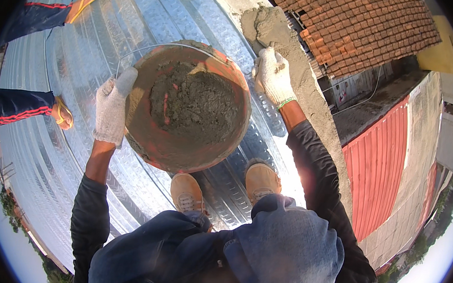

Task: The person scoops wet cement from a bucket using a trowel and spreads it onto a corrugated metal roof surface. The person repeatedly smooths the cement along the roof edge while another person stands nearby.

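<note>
A large round bucket (138,118), reddish under smeared grey, holds wet mortar (195,104). My left hand (112,106), in a white knit glove, grips the bucket's left rim beside the thin wire handle (157,46). My right hand (274,79), gloved too, is closed beside the mortar-covered ledge (307,89), up and right of the bucket; what it holds, if anything, is hidden.
Shiny ribbed metal sheeting (50,154) lies under my shoes (185,189). Another person's sandalled feet (61,112) are at the left. Beyond the ledge are a tiled roof (347,28), red corrugated sheeting (373,164) and a pale building (451,122).
</note>
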Tool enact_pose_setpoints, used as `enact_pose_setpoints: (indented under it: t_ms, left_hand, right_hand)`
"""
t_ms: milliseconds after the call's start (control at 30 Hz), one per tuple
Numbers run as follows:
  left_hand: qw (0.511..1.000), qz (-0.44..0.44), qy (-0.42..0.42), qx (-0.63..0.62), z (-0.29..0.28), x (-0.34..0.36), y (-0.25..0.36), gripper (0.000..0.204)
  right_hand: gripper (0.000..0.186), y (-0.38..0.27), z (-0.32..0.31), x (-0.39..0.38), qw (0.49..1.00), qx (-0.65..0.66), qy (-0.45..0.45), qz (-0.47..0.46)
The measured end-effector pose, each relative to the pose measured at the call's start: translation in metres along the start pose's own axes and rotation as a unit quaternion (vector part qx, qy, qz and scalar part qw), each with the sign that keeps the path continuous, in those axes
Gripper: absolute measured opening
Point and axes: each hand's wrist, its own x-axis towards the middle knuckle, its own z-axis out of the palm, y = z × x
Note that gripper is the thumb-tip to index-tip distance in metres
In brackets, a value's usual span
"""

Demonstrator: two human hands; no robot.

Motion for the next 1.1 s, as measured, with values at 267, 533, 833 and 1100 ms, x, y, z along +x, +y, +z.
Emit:
enact_pose_setpoints:
  t_ms: [267,533,833,1100]
  left_hand:
    - [0.999,-0.009,-0.028,-0.041,0.0,-0.005,0.006,0.045]
    - [0.999,-0.001,-0.013,-0.043,0.002,-0.003,0.004,0.043]
    - [0.999,-0.027,-0.02,0.015,-0.014,0.008,-0.011,0.042]
    - [0.999,-0.02,-0.024,-0.022,0.0,0.001,0.005,0.038]
  right_hand:
    - [0.031,-0.006,0.008,0.019,0.999,-0.007,-0.024,0.03]
    - [0.041,-0.02,0.005,0.021,0.884,-0.414,-0.01,-0.218]
    - [0.048,-0.052,-0.05,0.065,0.833,-0.506,-0.044,-0.219]
    - [0.075,-0.098,-0.057,0.105,0.802,-0.544,-0.247,0.018]
